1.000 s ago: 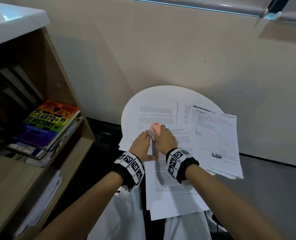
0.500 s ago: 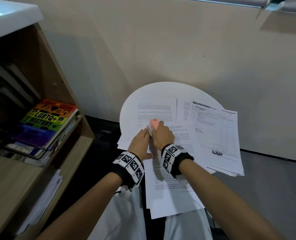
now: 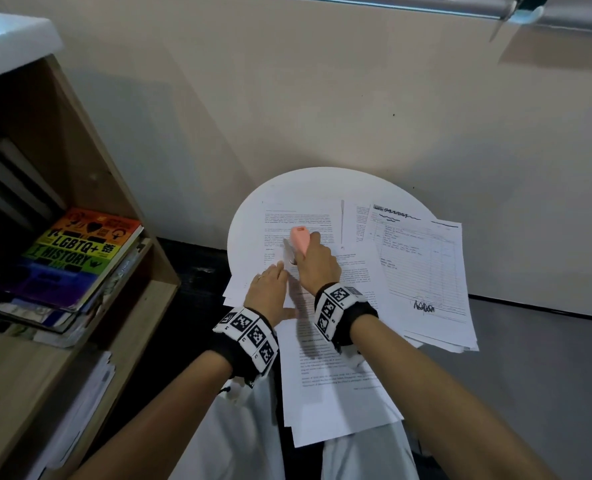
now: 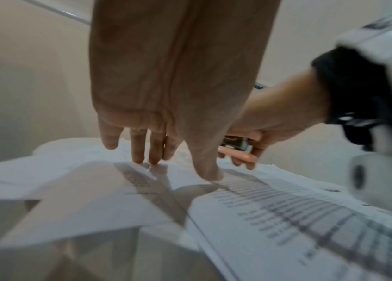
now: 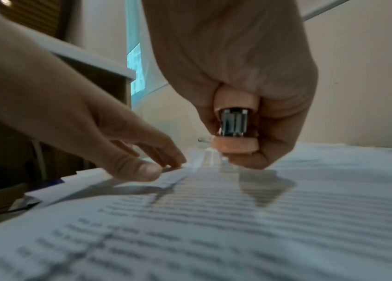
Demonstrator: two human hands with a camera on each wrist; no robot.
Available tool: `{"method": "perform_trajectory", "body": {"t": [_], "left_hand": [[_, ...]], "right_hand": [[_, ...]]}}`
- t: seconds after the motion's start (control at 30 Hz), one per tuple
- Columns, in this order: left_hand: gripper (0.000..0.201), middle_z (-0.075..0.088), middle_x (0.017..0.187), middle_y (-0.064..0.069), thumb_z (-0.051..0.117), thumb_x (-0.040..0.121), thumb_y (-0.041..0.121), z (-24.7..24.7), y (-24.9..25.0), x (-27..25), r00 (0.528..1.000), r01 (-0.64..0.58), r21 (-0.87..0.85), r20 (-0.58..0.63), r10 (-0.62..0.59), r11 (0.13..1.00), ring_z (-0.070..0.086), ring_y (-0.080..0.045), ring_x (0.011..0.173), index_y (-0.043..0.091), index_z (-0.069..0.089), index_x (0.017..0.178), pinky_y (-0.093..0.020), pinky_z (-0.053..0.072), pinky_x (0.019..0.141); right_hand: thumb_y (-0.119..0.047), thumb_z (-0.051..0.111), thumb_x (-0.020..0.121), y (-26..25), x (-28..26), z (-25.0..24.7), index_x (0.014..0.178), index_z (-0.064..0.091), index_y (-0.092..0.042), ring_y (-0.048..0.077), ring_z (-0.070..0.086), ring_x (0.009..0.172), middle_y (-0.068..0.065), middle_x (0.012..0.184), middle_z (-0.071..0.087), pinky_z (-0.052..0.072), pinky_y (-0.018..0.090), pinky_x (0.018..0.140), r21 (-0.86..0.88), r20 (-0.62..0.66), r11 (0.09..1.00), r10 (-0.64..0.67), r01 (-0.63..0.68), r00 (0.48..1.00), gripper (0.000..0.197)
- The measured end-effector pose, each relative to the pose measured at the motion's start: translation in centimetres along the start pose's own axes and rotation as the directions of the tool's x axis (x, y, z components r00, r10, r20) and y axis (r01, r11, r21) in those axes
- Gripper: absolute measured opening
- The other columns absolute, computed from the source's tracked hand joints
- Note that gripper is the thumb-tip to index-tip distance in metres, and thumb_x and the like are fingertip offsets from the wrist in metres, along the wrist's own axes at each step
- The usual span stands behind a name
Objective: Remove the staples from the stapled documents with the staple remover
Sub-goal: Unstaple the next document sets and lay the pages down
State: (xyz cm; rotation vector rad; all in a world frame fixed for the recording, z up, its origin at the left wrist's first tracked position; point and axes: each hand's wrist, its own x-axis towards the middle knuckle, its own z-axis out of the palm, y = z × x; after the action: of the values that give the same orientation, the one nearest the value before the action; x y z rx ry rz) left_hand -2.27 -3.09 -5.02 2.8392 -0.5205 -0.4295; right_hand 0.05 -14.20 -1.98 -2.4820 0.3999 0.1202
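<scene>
A printed document [image 3: 325,362] lies on the round white table [image 3: 322,183] and hangs over its near edge toward my lap. My left hand [image 3: 270,289] presses flat on the document's upper left corner, fingers straight [image 4: 139,152]. My right hand [image 3: 317,261] grips a pink staple remover [image 3: 299,239] just beyond that corner, its metal claws pointing down and left. In the right wrist view the staple remover [image 5: 234,131] sits squeezed between thumb and fingers above the document [image 5: 214,228]. I cannot make out a staple.
More printed sheets [image 3: 301,220] and a form stack [image 3: 426,271] cover the table's middle and right, overhanging its edge. A wooden shelf [image 3: 90,161] with a rainbow-coloured book [image 3: 80,251] stands at the left. A beige wall [image 3: 322,98] rises behind the table.
My right hand has lifted the staple remover up and away from the corner, so its metal claws now show. My left hand stays flat on the paper.
</scene>
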Motion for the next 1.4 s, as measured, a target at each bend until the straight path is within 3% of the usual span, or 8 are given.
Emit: {"method": "perform_trajectory", "body": {"t": [0.13, 0.3, 0.43, 0.53, 0.73, 0.9, 1.2, 1.4], "left_hand": [[0.072, 0.029, 0.146, -0.008, 0.045, 0.091, 0.055, -1.0, 0.9, 1.2, 0.996, 0.081, 0.080, -0.052, -0.077, 0.993, 0.030, -0.029, 0.133, 0.010, 0.027, 0.144, -0.039, 0.029, 0.111], [0.070, 0.024, 0.145, -0.014, 0.047, 0.092, 0.050, -1.5, 2.8, 2.8, 0.992, 0.118, 0.147, -0.054, -0.111, 0.982, 0.025, -0.030, 0.134, -0.002, 0.035, 0.137, -0.036, 0.025, 0.112], [0.066, 0.003, 0.154, -0.026, 0.040, 0.100, 0.030, 0.2, 4.6, 3.0, 0.994, 0.104, 0.057, 0.037, -0.106, 0.993, 0.006, -0.037, 0.145, -0.013, 0.017, 0.143, -0.038, 0.013, 0.121], [0.069, -0.006, 0.156, -0.025, 0.037, 0.101, 0.032, 1.6, 6.0, 2.9, 0.997, 0.006, 0.070, 0.081, -0.012, 0.998, -0.004, -0.037, 0.146, -0.009, 0.006, 0.147, -0.041, 0.009, 0.122], [0.069, 0.001, 0.161, 0.002, 0.049, 0.097, 0.027, 0.9, 7.2, 3.9, 0.977, -0.183, 0.061, 0.122, 0.175, 0.981, 0.002, -0.024, 0.149, 0.011, 0.010, 0.151, -0.040, 0.018, 0.120], [0.080, 0.013, 0.159, 0.001, 0.064, 0.088, 0.020, 0.3, 7.8, 4.7, 0.977, -0.178, -0.006, 0.118, 0.177, 0.984, 0.008, -0.025, 0.148, 0.013, 0.016, 0.151, -0.041, 0.023, 0.118], [0.074, 0.011, 0.159, -0.001, 0.066, 0.086, 0.022, 0.6, 7.3, 4.9, 0.976, -0.199, 0.022, 0.098, 0.196, 0.980, 0.008, -0.026, 0.147, 0.012, 0.025, 0.147, -0.041, 0.021, 0.118], [0.073, 0.013, 0.159, -0.002, 0.069, 0.083, 0.022, 1.1, 7.2, 5.6, 0.972, -0.217, 0.014, 0.092, 0.215, 0.976, 0.010, -0.027, 0.147, 0.010, 0.030, 0.144, -0.041, 0.021, 0.119]], "right_hand": [[-0.030, 0.044, 0.097, 4.5, -0.9, -2.4, 0.125, 0.039, -0.010, 0.035, 0.059, 0.097, 0.016, 0.114, 0.059, 0.040, 0.035, 0.071, 0.072, -0.037, 0.997, 0.034, -0.031, 0.999, 0.035], [-0.047, 0.045, 0.096, 9.4, -1.1, -4.6, 0.119, 0.040, -0.012, 0.033, 0.059, 0.092, 0.015, 0.109, 0.060, 0.046, 0.037, 0.073, 0.064, -0.051, 0.991, 0.121, -0.117, 0.991, 0.043], [-0.043, 0.047, 0.095, 10.7, -0.9, -5.5, 0.120, 0.042, -0.012, 0.033, 0.059, 0.095, 0.014, 0.111, 0.059, 0.048, 0.040, 0.076, -0.016, -0.026, 0.990, 0.141, -0.141, 0.990, 0.040], [-0.037, 0.048, 0.096, 10.9, -0.9, -5.6, 0.121, 0.042, -0.012, 0.034, 0.059, 0.097, 0.015, 0.113, 0.058, 0.048, 0.041, 0.077, -0.043, -0.014, 0.989, 0.138, -0.139, 0.990, 0.036], [-0.033, 0.047, 0.097, 10.3, -1.0, -5.5, 0.126, 0.040, -0.010, 0.035, 0.058, 0.104, 0.017, 0.120, 0.056, 0.045, 0.040, 0.078, -0.121, -0.025, 0.979, 0.161, -0.163, 0.987, 0.037], [-0.032, 0.044, 0.099, 9.2, -0.4, -5.4, 0.129, 0.039, -0.008, 0.036, 0.056, 0.108, 0.018, 0.122, 0.055, 0.042, 0.038, 0.078, -0.191, -0.012, 0.974, 0.119, -0.119, 0.993, 0.039], [-0.028, 0.046, 0.098, 8.8, 0.1, -4.0, 0.133, 0.035, -0.006, 0.035, 0.056, 0.109, 0.018, 0.125, 0.053, 0.040, 0.037, 0.075, -0.135, -0.056, 0.974, 0.174, -0.180, 0.983, 0.042], [-0.026, 0.050, 0.097, 9.8, 1.1, -4.3, 0.130, 0.037, -0.010, 0.032, 0.059, 0.099, 0.014, 0.117, 0.058, 0.041, 0.037, 0.069, -0.273, -0.075, 0.962, -0.015, -0.006, 0.997, 0.039]]}}
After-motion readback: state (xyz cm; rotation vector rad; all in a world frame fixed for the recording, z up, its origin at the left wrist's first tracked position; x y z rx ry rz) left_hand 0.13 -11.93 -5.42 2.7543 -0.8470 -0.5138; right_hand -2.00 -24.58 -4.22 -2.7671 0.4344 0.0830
